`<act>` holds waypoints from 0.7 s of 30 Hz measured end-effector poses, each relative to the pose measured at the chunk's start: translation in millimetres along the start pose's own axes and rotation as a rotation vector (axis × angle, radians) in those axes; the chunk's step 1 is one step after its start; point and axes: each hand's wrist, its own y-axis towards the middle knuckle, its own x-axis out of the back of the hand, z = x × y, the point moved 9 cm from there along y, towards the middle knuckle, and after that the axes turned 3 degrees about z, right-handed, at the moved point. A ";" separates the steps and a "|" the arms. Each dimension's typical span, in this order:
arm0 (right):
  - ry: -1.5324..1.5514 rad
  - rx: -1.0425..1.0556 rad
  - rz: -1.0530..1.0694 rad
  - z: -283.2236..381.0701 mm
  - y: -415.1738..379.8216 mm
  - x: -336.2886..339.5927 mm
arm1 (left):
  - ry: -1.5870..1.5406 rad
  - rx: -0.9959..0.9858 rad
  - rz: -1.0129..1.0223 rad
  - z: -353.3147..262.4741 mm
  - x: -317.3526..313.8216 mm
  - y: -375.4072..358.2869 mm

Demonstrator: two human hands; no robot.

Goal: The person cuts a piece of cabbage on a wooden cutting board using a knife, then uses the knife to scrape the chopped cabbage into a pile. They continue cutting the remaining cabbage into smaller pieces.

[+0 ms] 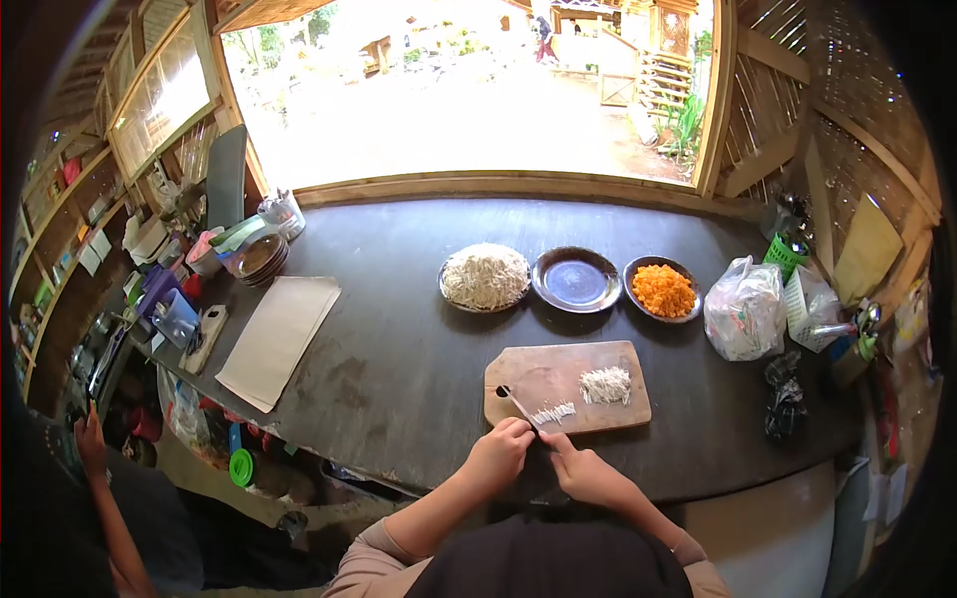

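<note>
A wooden cutting board [558,374] lies on the dark counter [399,329] near its front edge. My left hand [498,453] is closed around a small knife [515,401], whose blade points up-left over the board. My right hand [588,473] sits beside it, fingertips pinching the near end of a small row of thin white strips [554,412] at the board's front edge. A pile of cut white shreds [606,385] rests on the right part of the board.
Behind the board stand a plate of white shreds [485,277], an empty dark plate [576,279] and a bowl of orange bits [663,290]. A plastic bag [744,309] is at right; brown paper [279,339] and stacked dishes [261,257] at left. Another person's hand [90,439] shows at lower left.
</note>
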 end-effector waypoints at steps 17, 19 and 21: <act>0.039 0.089 -0.019 1.6 4.6 9.0 | -0.037 -0.017 -0.046 5.3 -0.6 -1.9; 0.046 -0.011 0.048 -0.3 -7.5 7.8 | -0.033 -0.027 -0.054 3.8 -0.7 -3.6; 0.040 -0.044 0.049 3.7 -7.2 5.4 | -0.067 -0.009 -0.049 4.5 0.9 -2.4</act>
